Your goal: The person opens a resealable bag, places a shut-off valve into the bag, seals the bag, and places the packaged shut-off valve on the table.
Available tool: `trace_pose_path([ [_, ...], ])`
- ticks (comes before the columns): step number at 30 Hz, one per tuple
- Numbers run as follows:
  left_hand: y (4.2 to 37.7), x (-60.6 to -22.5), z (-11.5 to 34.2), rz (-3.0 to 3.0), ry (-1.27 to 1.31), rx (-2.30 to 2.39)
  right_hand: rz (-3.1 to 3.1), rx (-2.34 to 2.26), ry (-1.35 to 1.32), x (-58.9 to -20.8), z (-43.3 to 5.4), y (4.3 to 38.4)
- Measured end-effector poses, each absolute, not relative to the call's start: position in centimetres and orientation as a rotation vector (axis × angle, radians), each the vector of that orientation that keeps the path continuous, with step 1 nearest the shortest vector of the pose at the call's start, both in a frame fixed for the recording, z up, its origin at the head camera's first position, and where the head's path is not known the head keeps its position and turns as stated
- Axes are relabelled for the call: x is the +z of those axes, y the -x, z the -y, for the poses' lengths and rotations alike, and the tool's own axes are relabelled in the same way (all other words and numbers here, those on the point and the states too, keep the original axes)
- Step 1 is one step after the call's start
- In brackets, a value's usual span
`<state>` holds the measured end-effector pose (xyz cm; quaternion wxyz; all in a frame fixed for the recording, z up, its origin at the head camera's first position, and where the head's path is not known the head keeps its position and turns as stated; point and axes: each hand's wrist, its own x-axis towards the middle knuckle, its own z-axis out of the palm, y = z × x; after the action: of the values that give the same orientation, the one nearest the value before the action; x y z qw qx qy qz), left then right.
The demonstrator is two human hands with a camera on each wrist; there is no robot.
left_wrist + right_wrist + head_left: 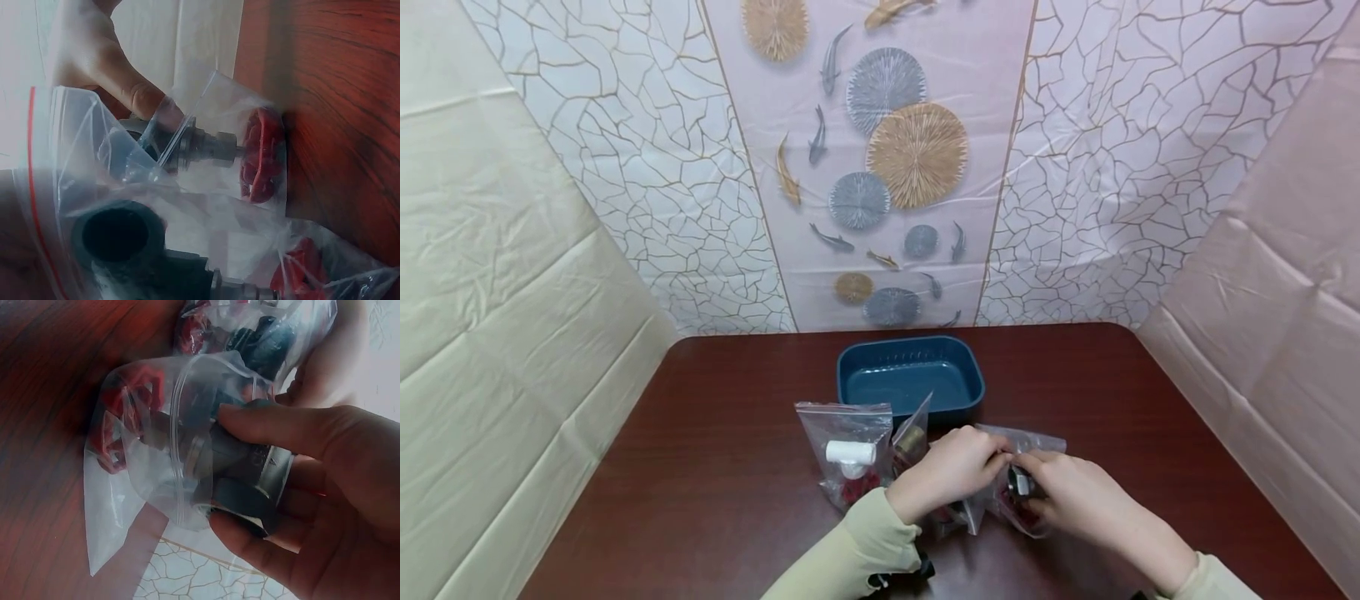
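My right hand (1075, 492) grips the dark body of a valve (240, 453), thumb on one side and fingers on the other. The valve's red handwheel (131, 412) is down inside a clear zip bag (112, 519), while its body stands at the bag's mouth. My left hand (951, 467) pinches the bag's upper edge, beside the right fingertips. In the left wrist view, a nearer bag with a red zip line holds another dark valve (175, 275), wheel downward. Part of this bag is hidden behind my left hand in the head view.
Left of my hands stands a bagged white T-shaped valve (850, 454) with a red handwheel. Beside it is a bag with a brass-coloured piece (912, 439). A blue tray (842, 383) sits behind them on the dark red table (737, 433). Fabric walls enclose the table.
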<state>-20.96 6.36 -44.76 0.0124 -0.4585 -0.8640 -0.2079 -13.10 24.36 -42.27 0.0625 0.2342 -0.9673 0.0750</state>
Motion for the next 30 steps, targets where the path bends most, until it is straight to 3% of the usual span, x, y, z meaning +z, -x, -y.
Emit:
trace_pose_path([
  [11,20.2,-44.3,-5.6,2.681,1.481,-0.586,2.914,0.283,-0.568,-41.4,-26.2,12.4],
  [30,18.3,-44.2,-5.4,2.783,1.405,-0.174,2.908,0.732,-0.552,-44.0,-28.3,12.6],
])
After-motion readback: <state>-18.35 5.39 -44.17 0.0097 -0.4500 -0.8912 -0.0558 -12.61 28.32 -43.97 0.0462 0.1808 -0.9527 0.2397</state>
